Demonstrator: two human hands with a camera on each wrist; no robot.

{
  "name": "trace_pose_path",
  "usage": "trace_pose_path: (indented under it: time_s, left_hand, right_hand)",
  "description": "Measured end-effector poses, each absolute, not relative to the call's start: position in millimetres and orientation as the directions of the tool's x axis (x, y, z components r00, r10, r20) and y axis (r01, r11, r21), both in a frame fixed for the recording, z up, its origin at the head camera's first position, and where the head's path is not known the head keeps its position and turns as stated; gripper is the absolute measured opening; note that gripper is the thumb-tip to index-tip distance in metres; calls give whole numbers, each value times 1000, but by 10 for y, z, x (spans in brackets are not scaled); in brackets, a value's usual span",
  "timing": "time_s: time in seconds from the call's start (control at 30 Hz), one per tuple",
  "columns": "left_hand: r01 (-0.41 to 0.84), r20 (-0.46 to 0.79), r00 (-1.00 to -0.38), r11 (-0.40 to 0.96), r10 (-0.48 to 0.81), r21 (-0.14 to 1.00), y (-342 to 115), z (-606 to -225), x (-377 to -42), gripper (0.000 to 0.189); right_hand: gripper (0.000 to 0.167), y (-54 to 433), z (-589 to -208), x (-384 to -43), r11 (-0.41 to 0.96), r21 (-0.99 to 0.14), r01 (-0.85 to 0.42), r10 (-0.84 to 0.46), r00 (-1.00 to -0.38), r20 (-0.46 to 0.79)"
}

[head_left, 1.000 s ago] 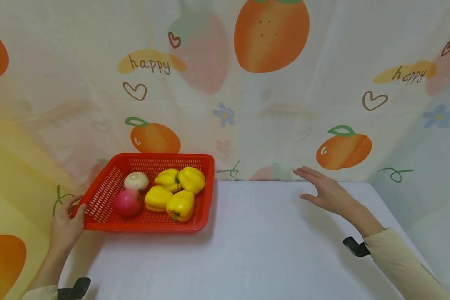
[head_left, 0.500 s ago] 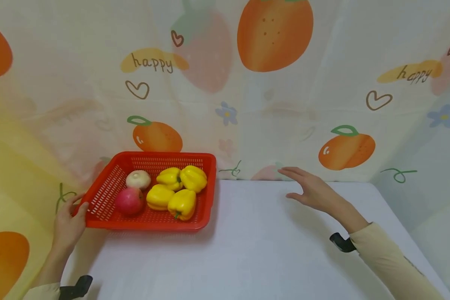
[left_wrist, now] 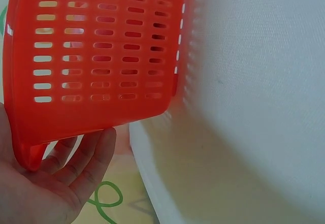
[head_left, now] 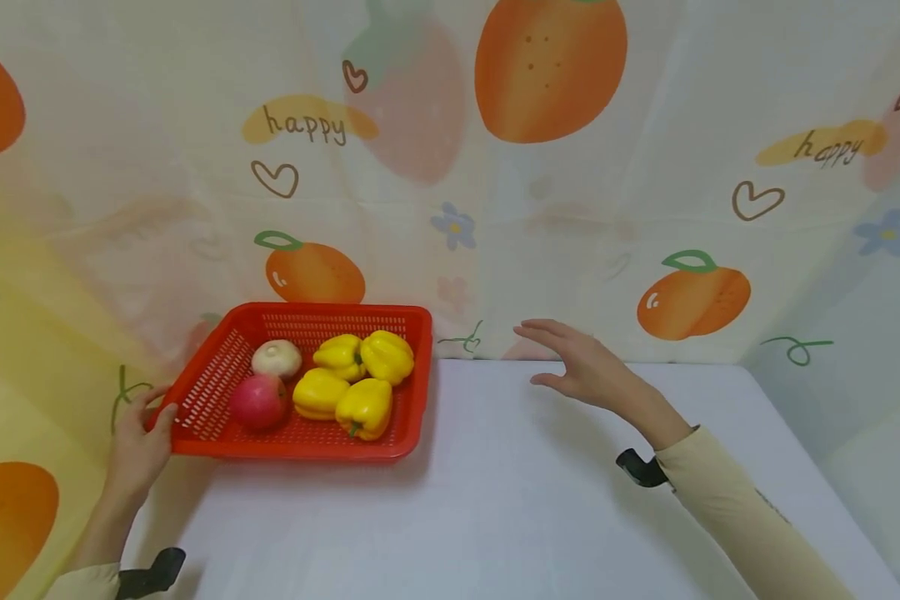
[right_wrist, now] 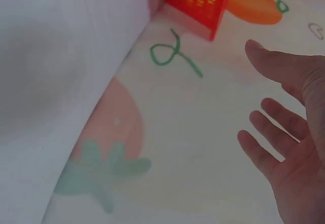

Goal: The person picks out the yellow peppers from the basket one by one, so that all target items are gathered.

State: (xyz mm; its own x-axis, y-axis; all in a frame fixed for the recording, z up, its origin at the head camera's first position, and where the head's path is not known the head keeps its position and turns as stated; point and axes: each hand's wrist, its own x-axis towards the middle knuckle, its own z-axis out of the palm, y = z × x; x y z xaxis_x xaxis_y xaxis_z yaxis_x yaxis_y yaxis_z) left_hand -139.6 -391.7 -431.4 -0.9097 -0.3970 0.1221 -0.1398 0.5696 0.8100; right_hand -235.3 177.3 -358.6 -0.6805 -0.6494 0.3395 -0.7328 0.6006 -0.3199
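A red slotted basket (head_left: 217, 379) sits at the table's left rear, holding several yellow bell peppers (head_left: 360, 408), a red apple (head_left: 257, 402) and a pale onion (head_left: 277, 358). My left hand (head_left: 137, 446) grips the basket's left rim; in the left wrist view its fingers (left_wrist: 76, 163) curl under the red rim (left_wrist: 30, 150). My right hand (head_left: 581, 371) hovers open above the table, fingers spread and pointing left, a short way right of the basket. The right wrist view shows its spread fingers (right_wrist: 277, 132) near the backdrop, with the basket's corner (right_wrist: 200, 0) ahead.
A white cloth covers the table (head_left: 495, 500). A fruit-printed curtain (head_left: 540, 167) closes in the back and both sides. Black wrist mounts (head_left: 641, 468) sit on both forearms.
My right hand has travelled left across the table toward the basket, staying open. The left hand and the basket have not moved.
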Motion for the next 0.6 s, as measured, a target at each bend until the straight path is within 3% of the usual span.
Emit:
trace_pose_path:
  time_s: [0.6]
  left_hand:
    - [-136,119,-911,563,-394,815,-3910,-4323,-1390,48]
  right_hand:
    - [67,1207,-3527,-2372,512,-382,-769,-708,-630,319]
